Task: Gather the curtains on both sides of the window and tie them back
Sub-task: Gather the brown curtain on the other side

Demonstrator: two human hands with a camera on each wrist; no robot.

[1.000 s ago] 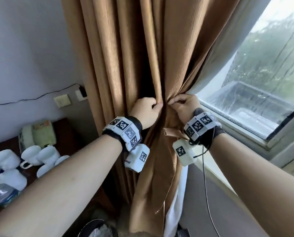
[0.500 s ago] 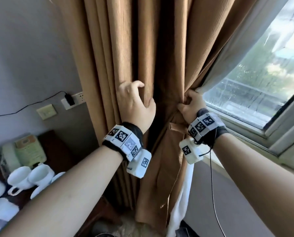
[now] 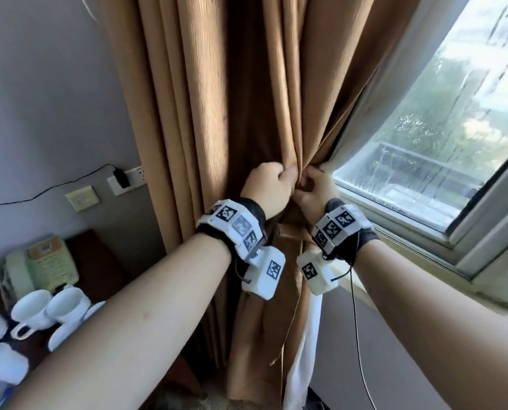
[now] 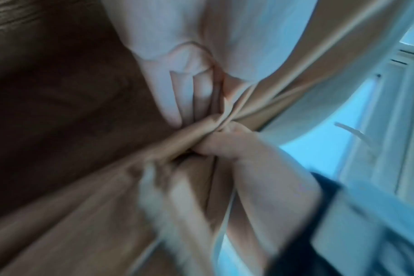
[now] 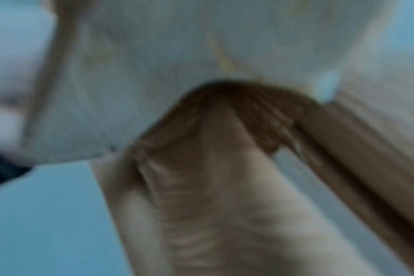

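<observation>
A tan curtain (image 3: 214,93) hangs in thick folds left of the window (image 3: 442,137), with a white sheer lining (image 3: 303,359) showing below. My left hand (image 3: 269,184) grips a bunch of folds from the left at mid height. My right hand (image 3: 313,190) pinches the same gathered fabric from the right, knuckles almost touching the left hand. A tan tie-back strap (image 3: 289,232) crosses the curtain just under the hands. In the left wrist view the curtain (image 4: 201,127) is bunched between the fingers (image 4: 170,104) of my left hand and my right hand (image 4: 227,145). The right wrist view is blurred fabric (image 5: 225,168).
A dark side table (image 3: 99,261) at lower left carries a green telephone (image 3: 39,264) and white cups (image 3: 48,315). A wall socket with a black plug (image 3: 125,179) and a switch (image 3: 82,198) sit left of the curtain. The window sill (image 3: 424,261) runs along the right.
My left hand dropped from a higher fold and closed on the gathered curtain beside the right hand. The right hand kept its hold on the bunch. The head view tilted upward.
</observation>
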